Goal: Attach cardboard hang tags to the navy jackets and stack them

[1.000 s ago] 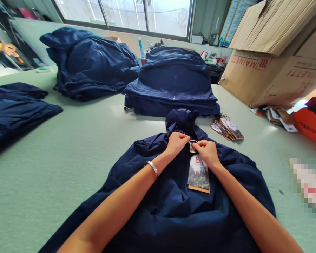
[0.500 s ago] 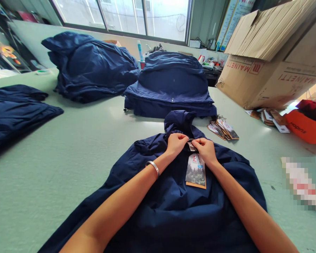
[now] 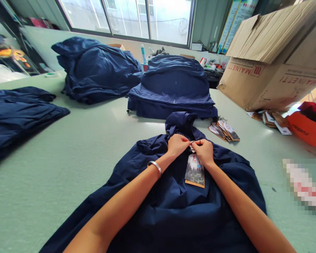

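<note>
A navy hooded jacket (image 3: 179,211) lies spread on the pale green table, its hood (image 3: 180,121) pointing away from me. At its neckline my left hand (image 3: 177,144) and my right hand (image 3: 204,151) nearly meet, both with fingers pinched. A thin dark cord shows at the right fingertips, beside a small white neck label (image 3: 192,147). What the left fingers pinch is too small to make out. Just below the hands a hang tag (image 3: 195,170) with a forest picture and an orange lower edge rests on the jacket.
A fan of hang tags (image 3: 225,130) lies right of the hood. Folded navy garments (image 3: 173,84) stand behind it, with more piles (image 3: 94,70) at back left and left (image 3: 18,116). A cardboard box (image 3: 268,77), loose tags (image 3: 272,119) and an orange item (image 3: 308,128) are at right.
The whole view has shifted slightly. The hands are a little closer together at the neckline, and the hang tag has swung slightly to the left.
</note>
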Demonstrator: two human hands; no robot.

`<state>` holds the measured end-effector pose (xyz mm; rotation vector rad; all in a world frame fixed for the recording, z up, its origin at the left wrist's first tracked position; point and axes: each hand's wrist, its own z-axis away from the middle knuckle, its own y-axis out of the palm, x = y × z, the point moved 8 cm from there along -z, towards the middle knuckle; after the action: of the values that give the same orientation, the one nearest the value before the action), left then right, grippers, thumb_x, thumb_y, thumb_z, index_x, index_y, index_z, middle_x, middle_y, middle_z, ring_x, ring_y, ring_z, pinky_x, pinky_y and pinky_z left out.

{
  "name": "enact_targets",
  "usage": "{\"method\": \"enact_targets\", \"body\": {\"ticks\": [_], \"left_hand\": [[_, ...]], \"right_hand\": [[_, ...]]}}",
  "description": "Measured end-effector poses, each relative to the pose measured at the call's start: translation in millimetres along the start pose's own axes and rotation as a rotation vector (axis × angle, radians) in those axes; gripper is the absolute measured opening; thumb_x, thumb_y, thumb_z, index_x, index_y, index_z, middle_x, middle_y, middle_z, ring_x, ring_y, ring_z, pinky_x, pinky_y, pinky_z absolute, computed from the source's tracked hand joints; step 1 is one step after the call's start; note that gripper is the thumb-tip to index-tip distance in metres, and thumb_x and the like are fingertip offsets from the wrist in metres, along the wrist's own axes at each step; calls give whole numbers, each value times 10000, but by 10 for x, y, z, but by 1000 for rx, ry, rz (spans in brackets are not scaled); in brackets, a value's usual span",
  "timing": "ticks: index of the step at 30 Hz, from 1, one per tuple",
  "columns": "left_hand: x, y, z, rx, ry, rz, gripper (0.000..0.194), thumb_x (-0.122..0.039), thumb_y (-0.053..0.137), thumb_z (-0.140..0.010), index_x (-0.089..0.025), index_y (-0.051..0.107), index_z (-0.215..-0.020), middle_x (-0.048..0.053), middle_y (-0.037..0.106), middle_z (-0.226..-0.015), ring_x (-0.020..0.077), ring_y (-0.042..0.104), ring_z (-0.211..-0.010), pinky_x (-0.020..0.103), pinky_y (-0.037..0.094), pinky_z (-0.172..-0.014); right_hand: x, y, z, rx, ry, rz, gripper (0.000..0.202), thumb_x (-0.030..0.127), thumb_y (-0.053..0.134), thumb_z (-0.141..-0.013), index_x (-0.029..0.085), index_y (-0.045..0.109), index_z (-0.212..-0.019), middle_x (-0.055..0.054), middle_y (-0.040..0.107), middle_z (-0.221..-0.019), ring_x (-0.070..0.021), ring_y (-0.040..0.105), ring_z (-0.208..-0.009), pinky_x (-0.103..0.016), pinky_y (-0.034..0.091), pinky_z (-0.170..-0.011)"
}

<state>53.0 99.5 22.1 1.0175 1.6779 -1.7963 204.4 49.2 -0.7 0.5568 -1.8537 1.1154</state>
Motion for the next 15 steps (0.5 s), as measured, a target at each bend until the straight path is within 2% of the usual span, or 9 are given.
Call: {"method": "enact_targets", "body": {"ticks": [3, 6, 8, 12, 15], "left_hand": [[16, -16, -27, -5, -14, -24, 148, -281, 729, -674, -183, 781, -773, 55, 754, -770, 200, 682, -744, 255, 452, -652], [81, 62, -90, 29, -30, 30, 135, -270, 738, -644, -187, 780, -742, 50, 751, -750, 213, 681, -735, 259, 454, -634], [134, 146, -132, 51, -42, 102, 110, -236, 726, -635, -188, 777, -719, 42, 748, -732, 215, 683, -737, 255, 457, -621], [204, 242, -171, 22, -58, 306, 143, -170, 730, -597, -179, 777, -732, 43, 752, -745, 202, 686, -742, 243, 489, -638], [206, 268, -157, 26, -61, 390, 126, -193, 731, -620, -163, 779, -733, 56, 749, -731, 189, 681, -702, 248, 505, -650]], "right_hand": [[-17, 10, -1, 1, 11, -10, 208, 348, 638, -697, 169, 742, -716, -93, 751, -823, -214, 654, -694, -295, 452, -664], [-22, 19, 0, 17, 16, -6, 214, 358, 642, -705, 174, 749, -734, -91, 750, -863, -221, 660, -730, -302, 455, -684], [-14, 18, 1, 18, 8, 4, 204, 354, 643, -711, 181, 749, -733, -87, 748, -870, -226, 664, -764, -308, 459, -713], [13, 13, 3, 15, -14, 7, 187, 336, 630, -725, 189, 746, -728, -81, 745, -874, -225, 665, -817, -311, 462, -772], [24, 13, 8, 22, -8, 12, 198, 342, 624, -737, 186, 746, -742, -78, 743, -881, -220, 661, -789, -305, 457, -739]]}}
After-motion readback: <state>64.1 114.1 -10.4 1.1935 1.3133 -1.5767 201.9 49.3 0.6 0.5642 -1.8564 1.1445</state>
